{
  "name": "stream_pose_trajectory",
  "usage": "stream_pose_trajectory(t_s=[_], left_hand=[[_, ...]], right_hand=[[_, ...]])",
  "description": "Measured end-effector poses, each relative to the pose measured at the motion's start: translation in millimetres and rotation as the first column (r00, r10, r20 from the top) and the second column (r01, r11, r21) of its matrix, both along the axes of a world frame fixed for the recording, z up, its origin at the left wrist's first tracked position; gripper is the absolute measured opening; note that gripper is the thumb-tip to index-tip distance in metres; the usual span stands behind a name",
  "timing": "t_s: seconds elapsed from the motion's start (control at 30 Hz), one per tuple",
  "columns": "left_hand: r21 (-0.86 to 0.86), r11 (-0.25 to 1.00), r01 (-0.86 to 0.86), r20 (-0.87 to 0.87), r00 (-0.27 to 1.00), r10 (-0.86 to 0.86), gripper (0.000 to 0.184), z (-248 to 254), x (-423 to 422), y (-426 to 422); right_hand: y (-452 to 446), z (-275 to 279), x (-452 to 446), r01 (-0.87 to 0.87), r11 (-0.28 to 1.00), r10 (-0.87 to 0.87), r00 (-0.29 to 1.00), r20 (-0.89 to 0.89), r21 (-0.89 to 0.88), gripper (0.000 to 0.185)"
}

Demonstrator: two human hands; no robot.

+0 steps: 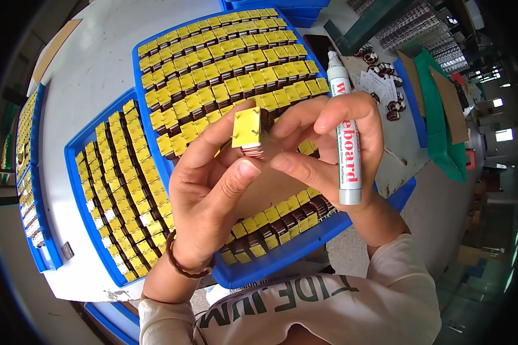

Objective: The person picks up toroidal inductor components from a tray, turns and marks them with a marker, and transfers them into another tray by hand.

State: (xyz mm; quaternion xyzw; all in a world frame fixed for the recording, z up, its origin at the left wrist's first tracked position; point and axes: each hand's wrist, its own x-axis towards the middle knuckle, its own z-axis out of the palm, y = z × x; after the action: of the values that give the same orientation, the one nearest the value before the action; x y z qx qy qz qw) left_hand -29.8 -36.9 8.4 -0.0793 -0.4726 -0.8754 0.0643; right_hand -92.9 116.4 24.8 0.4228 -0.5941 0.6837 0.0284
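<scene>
My left hand (204, 192) pinches a small wire-wound coil with a square yellow top plate (247, 127), held up between thumb and fingers. Short pins stick out of the yellow plate. A grey-and-white whiteboard marker (349, 155) stands nearly upright in my right hand (319, 172), tucked by the fingers with its tapered end up. My right thumb and a fingertip come close to the coil's right side; whether they touch it I cannot tell. Below both hands a large blue tray (137, 75) carries rows of similar yellow-topped coils, partly hidden by my hands.
Another blue tray (73, 164) of yellow-topped coils lies at left, with more trays (47, 247) at the far left edge. To the right are loose ring-shaped coils (395, 109), a cotton swab (395, 157), a dark phone-like object (318, 45) and a green bin (446, 155).
</scene>
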Motion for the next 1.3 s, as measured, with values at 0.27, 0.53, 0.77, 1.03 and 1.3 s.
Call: stream_pose_trajectory(t_s=[0.27, 0.53, 0.77, 1.03, 1.3], left_hand=[[0.105, 0.989, 0.105, -0.013, 0.994, -0.104, 0.047, 2.0, -1.7, 0.6], [0.332, 0.932, 0.144, 0.075, 0.981, -0.178, 0.038, 1.9, 0.7, -0.1], [0.338, 0.918, 0.207, 0.041, 0.971, -0.234, 0.034, -2.7, 0.3, -4.0], [0.332, 0.922, 0.199, 0.053, 0.972, -0.228, 0.034, -1.9, 1.1, -3.8], [0.258, 0.964, 0.059, 0.160, 0.982, -0.103, 0.034, 3.3, 3.0, 1.6]], right_hand=[[0.0, 1.9, 1.6, 0.098, 0.995, -0.097, 0.992, 0.081, 0.003, 0.057], [-4.6, 2.6, 3.9, 0.065, 0.997, -0.059, 0.986, 0.158, -0.038, 0.051], [-5.3, 2.0, 5.0, 0.048, 0.997, -0.034, 0.977, 0.210, -0.063, 0.048], [-4.6, 2.0, 5.2, 0.050, 0.997, -0.035, 0.975, 0.219, -0.062, 0.051], [-4.7, -1.2, 2.4, 0.118, 0.993, -0.118, 0.992, 0.050, 0.017, 0.055]])
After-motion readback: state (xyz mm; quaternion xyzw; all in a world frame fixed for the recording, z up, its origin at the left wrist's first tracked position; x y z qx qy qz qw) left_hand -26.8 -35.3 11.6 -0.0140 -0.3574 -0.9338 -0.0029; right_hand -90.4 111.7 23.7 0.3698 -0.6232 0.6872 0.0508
